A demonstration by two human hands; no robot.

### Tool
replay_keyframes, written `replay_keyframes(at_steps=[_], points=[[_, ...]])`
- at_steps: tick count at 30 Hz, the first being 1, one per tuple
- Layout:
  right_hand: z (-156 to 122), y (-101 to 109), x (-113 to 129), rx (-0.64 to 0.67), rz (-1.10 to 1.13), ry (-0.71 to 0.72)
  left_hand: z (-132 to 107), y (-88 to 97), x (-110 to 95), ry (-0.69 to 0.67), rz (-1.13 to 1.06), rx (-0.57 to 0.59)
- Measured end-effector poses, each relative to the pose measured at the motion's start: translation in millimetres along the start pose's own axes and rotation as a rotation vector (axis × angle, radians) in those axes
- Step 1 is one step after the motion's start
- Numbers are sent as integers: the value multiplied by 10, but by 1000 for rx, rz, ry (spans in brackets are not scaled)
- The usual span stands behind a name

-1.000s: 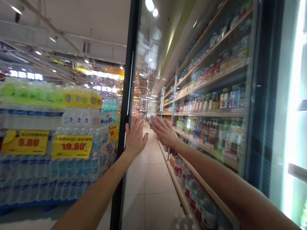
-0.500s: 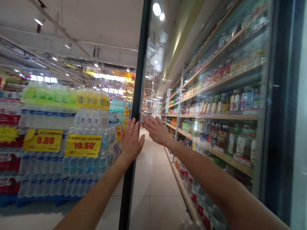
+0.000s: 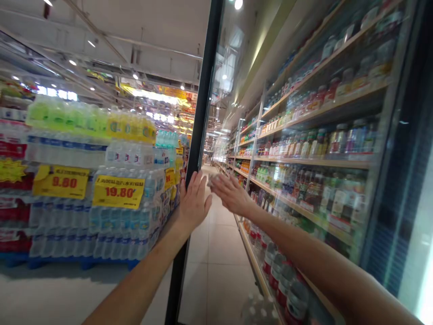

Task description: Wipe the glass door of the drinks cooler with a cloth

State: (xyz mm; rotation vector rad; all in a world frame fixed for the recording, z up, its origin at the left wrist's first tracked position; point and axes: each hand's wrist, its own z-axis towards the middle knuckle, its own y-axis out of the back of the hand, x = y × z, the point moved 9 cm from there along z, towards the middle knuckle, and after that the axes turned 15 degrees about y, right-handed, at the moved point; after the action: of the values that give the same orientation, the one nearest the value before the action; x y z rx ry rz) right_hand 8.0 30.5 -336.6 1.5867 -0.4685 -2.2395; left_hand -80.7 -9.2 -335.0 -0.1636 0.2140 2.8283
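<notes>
A tall glass door (image 3: 304,135) with a black edge frame (image 3: 203,113) stands swung out in front of me. My left hand (image 3: 194,201) lies flat and open against the door at its black edge, fingers pointing up. My right hand (image 3: 230,194) is stretched flat on the glass just right of it, fingers pointing left. A small pale thing (image 3: 213,180) sits under its fingertips; I cannot make out what it is.
Stacked packs of water bottles (image 3: 101,198) with yellow price tags (image 3: 118,192) fill the left side. Through the glass I see long shelves of drink bottles (image 3: 304,180) along a tiled aisle (image 3: 216,262). Bottle caps (image 3: 259,311) show at the bottom.
The door's black edge has shifted to the right in view. Both hands have stayed flat on the door, close together.
</notes>
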Motion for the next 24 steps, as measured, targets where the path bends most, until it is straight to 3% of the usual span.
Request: replay_keyframes(at_steps=[3,5,10,12,17,19,22,24], points=[[-428,-233,610,80,68,175,-180,-79,-100,-13,-10,42],[-619,-254,732,73,54,197,-299,-152,-172,-24,-18,84],[-761,-34,332,-71,-110,-152,-537,-305,-261,-47,-6,168],[-799,-77,394,-71,-113,-179,-622,-360,-224,-34,15,195],[-920,-222,791,-58,-84,-81,-872,-513,-161,-64,50,261],[-927,-146,705,-77,-101,-116,-939,-560,-171,-75,57,273],[-942,34,373,-115,-154,-292,-978,-603,-202,-62,64,282],[-986,55,307,-115,-165,-355,-1002,-615,-234,-51,65,293]])
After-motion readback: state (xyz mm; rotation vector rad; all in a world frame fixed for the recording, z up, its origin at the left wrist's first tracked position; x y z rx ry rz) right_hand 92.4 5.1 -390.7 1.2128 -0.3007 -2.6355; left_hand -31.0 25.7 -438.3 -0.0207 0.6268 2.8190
